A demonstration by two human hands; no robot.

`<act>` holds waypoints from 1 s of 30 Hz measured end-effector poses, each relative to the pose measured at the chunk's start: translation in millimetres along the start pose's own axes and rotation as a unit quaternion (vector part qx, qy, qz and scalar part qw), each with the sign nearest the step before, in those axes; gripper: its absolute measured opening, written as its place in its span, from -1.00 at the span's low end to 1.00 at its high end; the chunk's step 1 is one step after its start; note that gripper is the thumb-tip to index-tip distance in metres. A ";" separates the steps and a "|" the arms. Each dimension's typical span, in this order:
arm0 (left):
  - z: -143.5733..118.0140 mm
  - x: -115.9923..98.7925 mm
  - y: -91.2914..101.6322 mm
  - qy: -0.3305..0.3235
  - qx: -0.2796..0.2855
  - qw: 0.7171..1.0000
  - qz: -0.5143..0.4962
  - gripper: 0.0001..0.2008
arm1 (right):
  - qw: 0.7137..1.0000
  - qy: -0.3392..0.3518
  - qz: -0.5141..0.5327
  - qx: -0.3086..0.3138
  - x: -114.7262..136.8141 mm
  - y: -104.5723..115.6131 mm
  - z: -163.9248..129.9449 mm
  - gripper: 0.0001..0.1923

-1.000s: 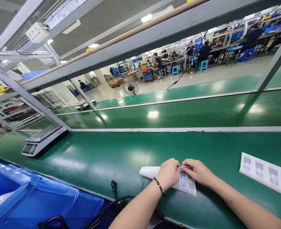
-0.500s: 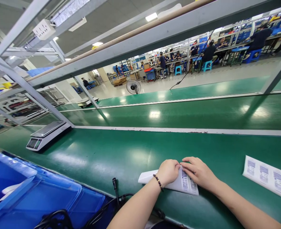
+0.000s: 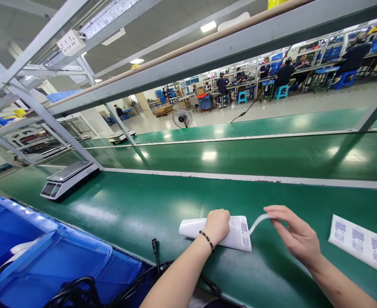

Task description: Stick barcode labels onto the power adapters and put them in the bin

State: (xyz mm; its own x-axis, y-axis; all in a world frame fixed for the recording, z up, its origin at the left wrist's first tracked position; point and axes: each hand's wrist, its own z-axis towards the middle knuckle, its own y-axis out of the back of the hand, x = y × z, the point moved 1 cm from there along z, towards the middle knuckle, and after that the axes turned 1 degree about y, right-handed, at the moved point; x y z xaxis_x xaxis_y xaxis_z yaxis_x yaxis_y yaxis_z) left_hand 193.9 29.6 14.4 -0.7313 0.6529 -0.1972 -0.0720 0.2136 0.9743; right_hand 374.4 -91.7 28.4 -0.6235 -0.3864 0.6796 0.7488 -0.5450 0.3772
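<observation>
A folded white label sheet (image 3: 240, 246) with printed barcodes lies on the green work surface in front of me. My left hand (image 3: 218, 226), a beaded bracelet at its wrist, is closed on the sheet near its middle, its fingertips hidden. To the right, my right hand (image 3: 294, 235) pinches the end of a narrow white label strip (image 3: 257, 220) between thumb and fingers. The strip curves up from the sheet's right edge and still touches it there. A second sheet of barcode labels (image 3: 364, 246) rests further right, apart from both hands.
A weighing scale (image 3: 68, 177) stands at the left. Blue bins (image 3: 69, 256) line the near left edge, with black cables (image 3: 76, 291) and an upright cable connector (image 3: 154, 248). A metal frame (image 3: 182, 55) crosses overhead. Beyond are a fan (image 3: 182, 117) and seated people (image 3: 284, 72).
My right hand has moved right, away from the sheet, drawing a strip up from its edge. My left hand and the sheet have shifted slightly left.
</observation>
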 end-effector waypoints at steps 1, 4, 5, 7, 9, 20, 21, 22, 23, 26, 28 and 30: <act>-0.1 0.0 -1.9 -0.003 -0.002 1.000 0.004 -0.72 | 0.999 -0.030 -0.002 -0.023 -4.1 -1.6 -0.6 -0.76; -4.4 -4.3 -6.7 -0.023 -0.007 1.000 0.007 -0.75 | 0.997 -0.079 -0.011 0.002 -20.0 -16.4 -5.2 -0.43; -7.6 -6.2 -7.7 -0.031 -0.011 0.999 0.006 -0.76 | 0.995 -0.090 -0.010 0.039 -25.1 -23.2 -7.5 -0.37; -17.6 -9.5 -9.2 -0.044 -0.022 0.999 0.001 -0.76 | 0.987 -0.103 -0.012 0.123 -32.6 -36.0 -13.3 -0.33; -32.5 -10.9 -11.1 -0.052 -0.032 0.998 -0.004 -0.73 | 0.976 -0.106 -0.022 0.189 -36.0 -45.1 -19.4 -0.31; -130.3 4.3 -21.2 -0.166 -0.260 0.939 -0.155 -0.80 | 0.950 -0.051 -0.084 0.296 -52.7 -56.9 -40.2 -0.22; -133.2 6.7 -22.0 -0.162 -0.275 0.933 -0.164 -0.82 | 0.950 -0.050 -0.084 0.298 -54.2 -57.9 -40.6 -0.21; -135.0 8.8 -23.1 -0.157 -0.285 0.930 -0.168 -0.84 | 0.949 -0.051 -0.083 0.300 -55.0 -58.6 -40.6 -0.21; -135.7 10.4 -24.4 -0.153 -0.291 0.929 -0.168 -0.85 | 0.949 -0.056 -0.078 0.302 -55.2 -59.0 -40.1 -0.21; -134.2 12.8 -29.5 -0.137 -0.282 0.939 -0.143 -0.84 | 0.946 -0.097 -0.052 0.306 -53.6 -58.6 -36.0 -0.21; -131.4 13.3 -34.3 -0.129 -0.262 0.950 -0.114 -0.81 | 0.944 -0.130 -0.037 0.300 -52.8 -57.7 -31.7 -0.22; -127.5 13.7 -41.6 -0.142 -0.251 0.954 -0.086 -0.79 | 0.948 -0.147 -0.028 0.279 -52.9 -56.6 -27.4 -0.24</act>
State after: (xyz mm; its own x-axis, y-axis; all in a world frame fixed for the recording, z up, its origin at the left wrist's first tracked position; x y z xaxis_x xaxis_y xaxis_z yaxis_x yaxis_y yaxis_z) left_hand 100.4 -63.0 -15.0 -0.4716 0.8253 -0.3107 -0.5423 0.0064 0.8402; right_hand 358.8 -60.8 -46.2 -0.6382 -0.0991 0.7635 0.7694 -0.0477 0.6370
